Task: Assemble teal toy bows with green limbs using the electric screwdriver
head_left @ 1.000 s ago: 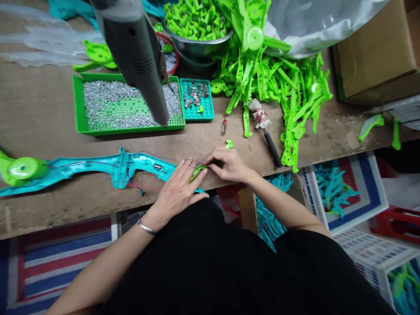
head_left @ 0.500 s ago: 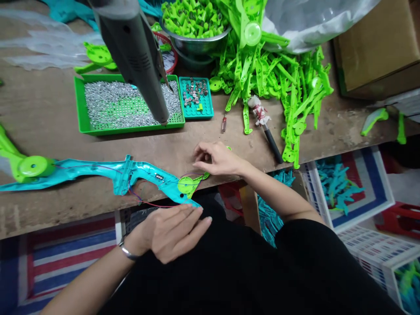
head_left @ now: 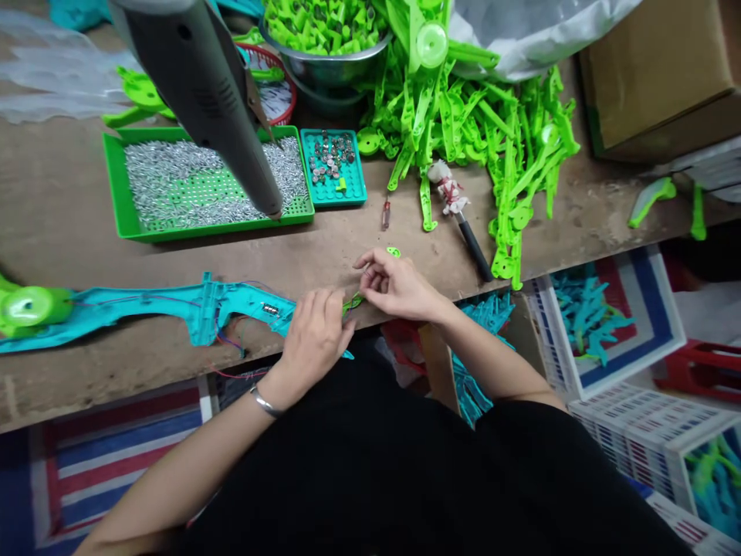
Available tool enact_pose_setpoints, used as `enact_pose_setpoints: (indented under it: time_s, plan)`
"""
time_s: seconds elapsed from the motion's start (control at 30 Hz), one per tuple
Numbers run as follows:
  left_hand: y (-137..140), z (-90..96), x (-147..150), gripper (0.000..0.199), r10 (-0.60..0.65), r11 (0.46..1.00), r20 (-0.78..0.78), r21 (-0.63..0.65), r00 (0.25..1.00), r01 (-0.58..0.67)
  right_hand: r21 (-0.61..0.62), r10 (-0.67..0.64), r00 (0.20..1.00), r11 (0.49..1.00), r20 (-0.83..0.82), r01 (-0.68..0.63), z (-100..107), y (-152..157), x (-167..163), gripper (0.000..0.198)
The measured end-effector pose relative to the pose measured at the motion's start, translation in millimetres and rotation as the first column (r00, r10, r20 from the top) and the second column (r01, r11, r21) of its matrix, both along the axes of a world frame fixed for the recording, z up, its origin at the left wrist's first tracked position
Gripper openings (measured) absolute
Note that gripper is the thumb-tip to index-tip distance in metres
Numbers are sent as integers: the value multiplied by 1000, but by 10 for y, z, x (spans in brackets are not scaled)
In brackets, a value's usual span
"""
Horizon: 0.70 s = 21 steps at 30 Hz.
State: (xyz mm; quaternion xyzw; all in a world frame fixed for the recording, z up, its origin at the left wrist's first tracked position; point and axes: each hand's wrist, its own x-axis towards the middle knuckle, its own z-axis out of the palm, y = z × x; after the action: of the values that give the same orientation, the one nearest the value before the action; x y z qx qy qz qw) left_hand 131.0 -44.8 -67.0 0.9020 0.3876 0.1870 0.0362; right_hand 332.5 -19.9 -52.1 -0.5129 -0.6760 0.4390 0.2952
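A long teal plastic toy bow half (head_left: 156, 305) lies along the bench's front edge, with thin red and blue wires and a small spring in its shell. My left hand (head_left: 316, 332) is laid over its right end, fingers bent down across it and thumb at the near side. It hides the green wheel there. A short green limb (head_left: 351, 303) sticks out between my hands. My right hand (head_left: 399, 287) is beside the limb's tip, fingers curled toward the thumb; whatever they pinch is too small to make out. A small green piece (head_left: 394, 252) lies just behind it.
Behind stand a green tray of metal screws (head_left: 208, 181) and a teal tray of small metal parts (head_left: 334, 168). A grey power tool (head_left: 214, 100) hangs over the screws. A small screwdriver (head_left: 386, 212), a cloth-wrapped hammer (head_left: 460, 212) and piled green limbs (head_left: 463, 116) lie right.
My left hand has moved up from below the bow's tip onto its right end, covering the green wheel. My right hand has shifted slightly right in the picture. The view has moved a little.
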Motion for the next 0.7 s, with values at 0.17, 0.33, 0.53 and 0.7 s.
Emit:
enact_pose_setpoints:
  time_s: [0.17,0.33,0.53,0.7]
  plan:
    - [140,-33,-5,36,-58,998,-63,-28,996,56,51,-129,991,990,-17,130,-102,-49,44,24]
    - [150,18,12,36,-103,995,-188,-20,977,101,85,-182,983,980,5,181,-144,-37,85,20]
    - [117,158,93,41,-206,976,-460,-36,864,213,134,-285,958,951,27,279,-185,-12,197,16]
    - [204,242,127,34,-312,943,-535,-72,785,325,134,-352,936,927,-2,349,-277,4,222,12]
